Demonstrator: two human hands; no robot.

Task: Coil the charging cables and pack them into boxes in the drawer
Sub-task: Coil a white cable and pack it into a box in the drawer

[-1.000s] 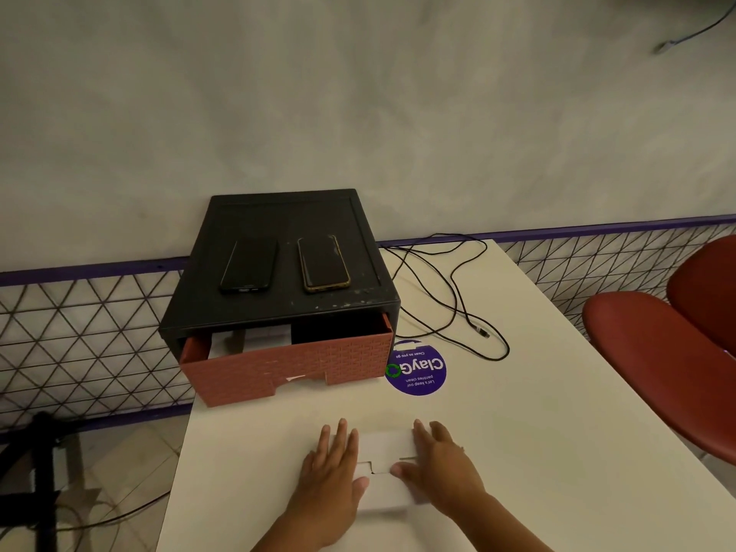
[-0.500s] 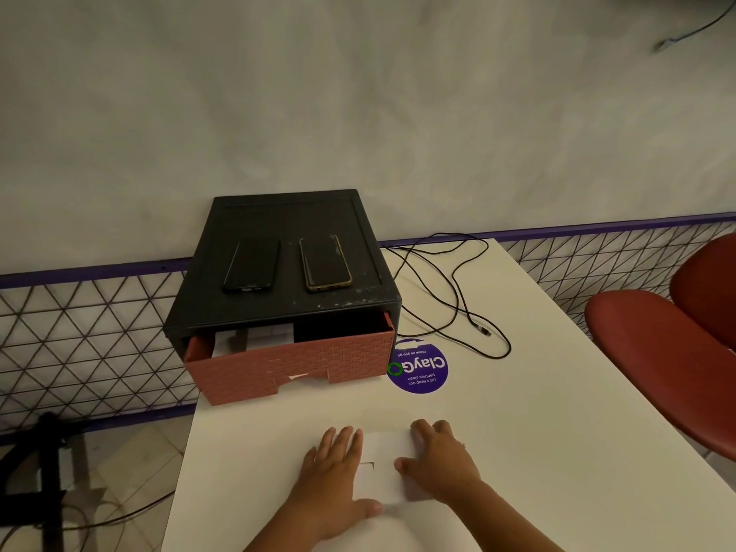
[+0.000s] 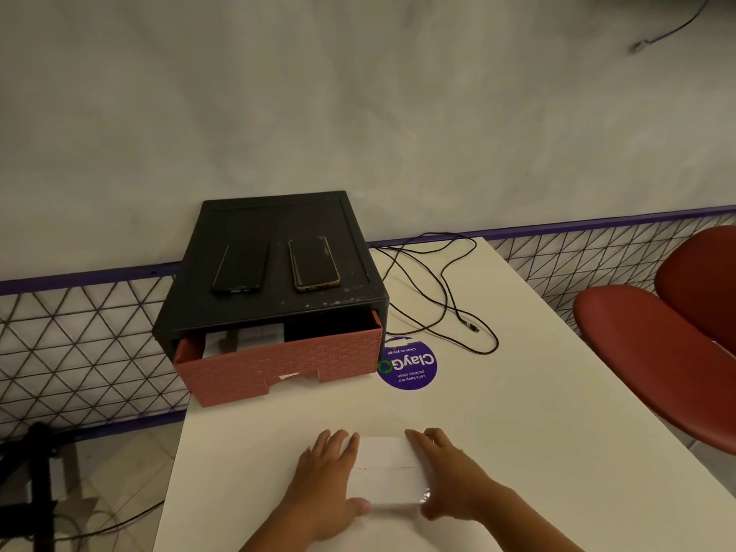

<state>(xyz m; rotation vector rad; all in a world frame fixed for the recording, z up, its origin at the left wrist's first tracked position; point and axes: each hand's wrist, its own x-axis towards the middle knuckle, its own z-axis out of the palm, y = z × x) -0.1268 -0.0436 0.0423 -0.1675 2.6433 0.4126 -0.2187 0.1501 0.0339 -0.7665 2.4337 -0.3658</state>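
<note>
A small white box (image 3: pixel 388 478) lies on the white table (image 3: pixel 537 412) near its front edge, its top flaps closed. My left hand (image 3: pixel 326 480) holds its left side, thumb at the front edge. My right hand (image 3: pixel 444 476) holds the right side, thumb at the front corner. Behind it stands a black drawer unit (image 3: pixel 275 308) with its pink woven drawer (image 3: pixel 278 362) partly pulled out; another white box (image 3: pixel 245 339) shows inside on the left. A loose black charging cable (image 3: pixel 446 300) sprawls uncoiled on the table right of the unit.
Two phones (image 3: pixel 241 268) (image 3: pixel 314 264) lie on top of the drawer unit. A round purple sticker (image 3: pixel 408 366) is on the table. Red chairs (image 3: pixel 657 352) stand at the right. The table's left edge drops to the floor beside a wire mesh fence (image 3: pixel 79 352).
The box's top flaps, with a visible notch earlier, now lie closed flat. Both hands have slid from the top of the box outward to its sides.
</note>
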